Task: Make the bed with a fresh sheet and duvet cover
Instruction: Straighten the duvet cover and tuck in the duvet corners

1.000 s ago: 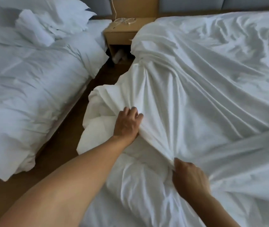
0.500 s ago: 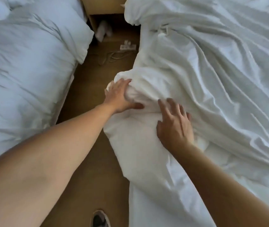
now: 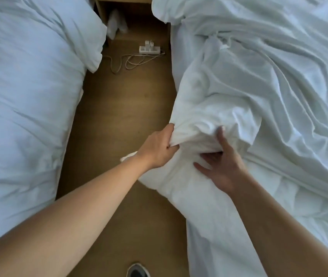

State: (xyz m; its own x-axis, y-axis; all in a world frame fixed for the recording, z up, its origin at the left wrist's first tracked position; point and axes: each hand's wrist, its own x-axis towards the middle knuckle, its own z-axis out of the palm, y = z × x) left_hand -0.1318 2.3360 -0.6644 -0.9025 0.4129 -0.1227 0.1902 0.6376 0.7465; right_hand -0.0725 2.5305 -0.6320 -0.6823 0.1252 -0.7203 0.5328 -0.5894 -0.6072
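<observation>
Nearest to the viewer, the toe of a dark shoe is standing on the brown floor, just beside the left edge of the bed. Two bare forearms are reaching forward to this same edge.

The left hand is gripping a fold of the white duvet cover; its fingers are curling tightly around the cloth where the cloth is hanging over the bed's left edge. The right hand is lying on the bunched cover a little further in on the bed. Its fingers are spreading and almost straight, the thumb is pointing away from the viewer, and the fingertips are slipping under a fold. It is pressing, not closing around the cloth.

The rest of the cover is lying wrinkled over the whole top of the bed.

Further away, to the left of the bed, a white power strip with loose cables is lying on the floor. Behind it, at the head of the bed, a wooden nightstand is standing. Across the floor, a second bed is carrying white bedding.
</observation>
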